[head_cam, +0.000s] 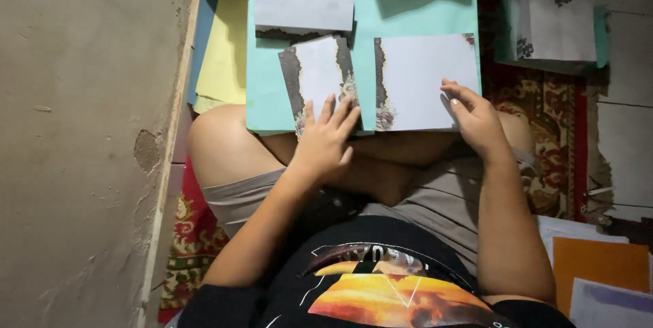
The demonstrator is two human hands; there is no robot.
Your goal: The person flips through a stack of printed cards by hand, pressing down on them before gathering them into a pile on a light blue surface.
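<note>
I sit cross-legged with a large teal paper sheet (408,11) lying over my knees. On it lie two white cards with dark floral borders. My left hand (325,139) rests flat, fingers spread, on the lower edge of the smaller left card (318,73). My right hand (476,118) touches the lower right corner of the larger right card (425,79) with its fingertips. Neither hand grips anything. A third bordered card (303,5) lies at the top left of the teal sheet.
A yellow sheet (224,56) over a blue one lies left of the teal sheet, by the grey wall (81,130). A teal-and-white folded paper (554,28) sits top right on tiles. A red patterned rug (554,117) lies beneath. Orange and white papers (598,267) lie bottom right.
</note>
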